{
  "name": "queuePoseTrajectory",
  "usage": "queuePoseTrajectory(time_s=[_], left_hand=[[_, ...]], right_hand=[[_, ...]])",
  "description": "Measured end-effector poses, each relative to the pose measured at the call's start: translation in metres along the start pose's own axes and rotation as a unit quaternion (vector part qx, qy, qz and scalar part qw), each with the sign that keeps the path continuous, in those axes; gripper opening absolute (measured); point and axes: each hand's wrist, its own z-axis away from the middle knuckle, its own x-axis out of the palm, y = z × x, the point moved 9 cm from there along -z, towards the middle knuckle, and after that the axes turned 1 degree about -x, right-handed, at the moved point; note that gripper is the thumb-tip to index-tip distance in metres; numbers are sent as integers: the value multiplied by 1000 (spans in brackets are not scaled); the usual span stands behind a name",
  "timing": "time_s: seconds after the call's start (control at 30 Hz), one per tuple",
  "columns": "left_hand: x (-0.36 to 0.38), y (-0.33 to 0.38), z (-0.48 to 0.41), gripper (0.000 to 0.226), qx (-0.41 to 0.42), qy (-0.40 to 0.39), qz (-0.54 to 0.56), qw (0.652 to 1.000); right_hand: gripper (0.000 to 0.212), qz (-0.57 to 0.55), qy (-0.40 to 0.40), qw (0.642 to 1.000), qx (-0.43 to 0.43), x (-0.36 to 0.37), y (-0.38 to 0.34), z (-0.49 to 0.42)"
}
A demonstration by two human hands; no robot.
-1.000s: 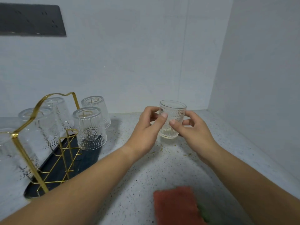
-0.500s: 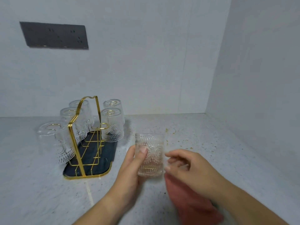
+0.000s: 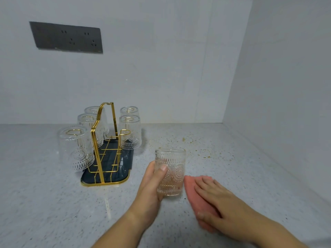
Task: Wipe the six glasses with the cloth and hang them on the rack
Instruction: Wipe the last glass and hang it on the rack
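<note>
The speckled counter (image 3: 53, 203) is seen running off to the back right corner. The gold wire rack (image 3: 103, 140) is stood on its dark tray (image 3: 125, 161) left of the middle, toward the back edge. Nearer the front edge, right of the middle, the pink cloth (image 3: 193, 192) is pinned flat under the right hand (image 3: 223, 203), fingers straight and slightly spread, nothing gripped. Just beside the cloth, the upright glass (image 3: 170, 172) is clasped by the left hand (image 3: 150, 190), fingers wrapped behind it and the thumb laid across the patterned front. Whether its base is touching the counter cannot be told.

Now the danger: the glass is held in one hand only, so a slip could be caused once the cloth is pushed inside and twisted. A knock is also possible if the cloth is snatched up so close to it. Later, the one free place appears to be on the rack's near right side, close to a hung glass, so a clink could be caused by a skewed approach.

Six glasses are counted: five hung glasses (image 3: 129, 133) upside down, three on the rack's left side and two on its right, plus the one in hand. One cloth, one rack and one tray are counted.
</note>
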Motion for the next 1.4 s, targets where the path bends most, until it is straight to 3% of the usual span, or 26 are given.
queuePoseTrajectory(time_s=[0.23,0.4,0.53,0.63,0.73,0.8,0.83,0.87,0.97,1.0,1.17,1.27,1.4], left_hand=[[-3,-3,-2,51,-21,2,-6,1000],[-4,-5,-3,52,-21,-2,-15,1000],[-3,-4,-2,51,-16,-3,-13,1000],[-2,-3,-2,52,-15,-10,-6,1000],[2,-2,-1,54,-18,-21,3,1000],[5,-2,1,57,-16,-32,-3,999],[6,0,2,58,-15,-30,2,999],[5,1,3,62,-12,-24,12,1000],[6,5,5,69,3,-26,28,999],[9,7,6,67,5,-34,21,999],[14,7,9,67,3,-44,4,999],[12,11,7,70,11,-36,-3,999],[12,19,7,76,14,-34,25,999]], right_hand=[[91,26,21,999,4,1,-7,-3],[46,-43,122,992,-7,-10,-11,-8],[29,-140,180,973,45,-23,-9,-6],[40,-342,262,894,124,-39,-2,-1],[43,-573,319,726,206,-41,2,0],[43,-694,315,622,180,-46,-17,-7],[42,-726,312,594,152,-50,-31,-10],[41,-730,312,596,120,-55,-43,-14],[34,-644,315,694,61,-65,-74,-21],[33,-628,318,709,47,-66,-76,-24],[54,-597,290,748,-3,-76,-82,-40],[47,-580,249,776,-19,-57,-91,-42],[58,-508,247,824,-33,-44,-104,-28]])
